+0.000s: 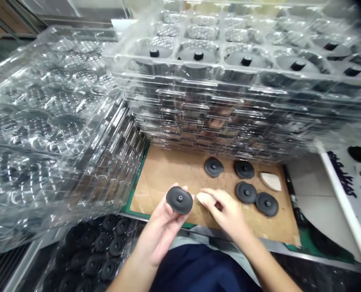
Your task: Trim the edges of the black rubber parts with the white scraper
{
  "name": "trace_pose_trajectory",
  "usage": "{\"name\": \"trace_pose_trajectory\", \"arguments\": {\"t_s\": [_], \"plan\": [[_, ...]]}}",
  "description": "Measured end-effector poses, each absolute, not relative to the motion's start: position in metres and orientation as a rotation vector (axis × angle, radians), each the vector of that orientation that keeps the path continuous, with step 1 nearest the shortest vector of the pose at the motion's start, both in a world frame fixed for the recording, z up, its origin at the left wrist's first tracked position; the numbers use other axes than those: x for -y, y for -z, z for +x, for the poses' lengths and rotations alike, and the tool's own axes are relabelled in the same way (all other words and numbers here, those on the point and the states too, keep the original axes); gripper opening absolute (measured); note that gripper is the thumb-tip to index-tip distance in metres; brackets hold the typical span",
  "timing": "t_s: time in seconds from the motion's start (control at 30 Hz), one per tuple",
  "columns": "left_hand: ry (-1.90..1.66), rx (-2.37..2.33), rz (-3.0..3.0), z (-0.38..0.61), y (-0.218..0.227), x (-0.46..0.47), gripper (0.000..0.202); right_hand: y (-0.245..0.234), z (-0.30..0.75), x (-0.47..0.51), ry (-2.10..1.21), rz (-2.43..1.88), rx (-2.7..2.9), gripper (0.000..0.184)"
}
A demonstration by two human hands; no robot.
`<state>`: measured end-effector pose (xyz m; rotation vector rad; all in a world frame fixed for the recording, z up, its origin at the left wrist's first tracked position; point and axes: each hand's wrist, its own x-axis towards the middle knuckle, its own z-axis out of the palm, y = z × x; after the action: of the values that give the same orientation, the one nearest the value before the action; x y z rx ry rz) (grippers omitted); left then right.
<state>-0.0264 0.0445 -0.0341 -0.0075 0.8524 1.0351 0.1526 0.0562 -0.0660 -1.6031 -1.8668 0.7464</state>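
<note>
My left hand (160, 227) holds a round black disc (179, 199) by its edge, face up, above the near edge of a brown cardboard sheet (168, 170). My right hand (225, 211) is just to the right of it with the fingers curled, pinching a small pale piece (205, 198) at the fingertips. Several more black discs lie on the cardboard: one (213, 166) at the middle, another (244, 169) beside it, and two (246, 192) (267, 203) nearer my right hand.
A tall stack of clear plastic trays (229, 105) holding black discs stands behind the cardboard. More clear trays (46, 134) lean at the left. A tray of black discs (98, 251) sits low at the left. A pale wedge-shaped piece (270, 181) lies at the cardboard's right.
</note>
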Motion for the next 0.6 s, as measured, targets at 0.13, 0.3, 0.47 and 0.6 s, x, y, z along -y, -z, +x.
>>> {"name": "trace_pose_trajectory", "arguments": {"t_s": [0.13, 0.3, 0.47, 0.6], "plan": [[-0.981, -0.840, 0.084, -0.003, 0.026, -0.044, 0.059, 0.009, 0.154, -0.041, -0.642, -1.496, 1.735, 0.028], [-0.904, -0.821, 0.182, 0.014, 0.014, -0.042, 0.057, -0.033, 0.146, -0.030, -0.722, -1.212, 1.933, 0.027], [-0.864, -0.846, 0.241, 0.018, 0.005, -0.041, 0.043, -0.037, 0.148, -0.034, -0.553, -1.223, 1.901, 0.026], [-0.882, -0.921, 0.264, 0.015, 0.001, -0.041, 0.060, -0.031, 0.146, -0.025, -0.593, -1.154, 1.897, 0.028]]}}
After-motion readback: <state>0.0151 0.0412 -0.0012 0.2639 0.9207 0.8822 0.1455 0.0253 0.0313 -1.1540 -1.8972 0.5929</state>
